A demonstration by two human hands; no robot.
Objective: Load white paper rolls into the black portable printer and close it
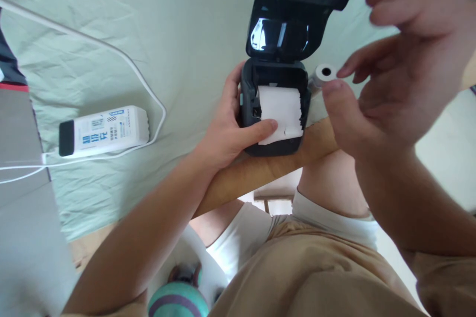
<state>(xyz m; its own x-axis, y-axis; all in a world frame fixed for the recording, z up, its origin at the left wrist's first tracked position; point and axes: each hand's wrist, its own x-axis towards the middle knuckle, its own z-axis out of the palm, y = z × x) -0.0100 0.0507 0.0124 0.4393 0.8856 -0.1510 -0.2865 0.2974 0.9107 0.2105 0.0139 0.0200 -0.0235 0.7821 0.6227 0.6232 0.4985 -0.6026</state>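
Observation:
My left hand (238, 131) grips a dark label printer (274, 148) from its left side. Its thumb lies on the white paper (280, 109) in the printer's compartment, and the other fingers go behind the casing. The paper's right edge is ragged. Tilted up and away, the glossy black lid (297, 15) stands open. Beside the printer's right wall is a small white roll (324, 73) with a dark hole in its end. My right hand (394, 69) is raised over it, fingers apart, thumb and index tips at the roll's edge; contact is unclear.
A white boxy device (106, 131) with blue printing lies on the pale green cloth (186, 20), a white cable (111, 49) curving around it. The wooden table edge (256, 178) runs just in front of the printer. Below is a turquoise striped round object (178, 302).

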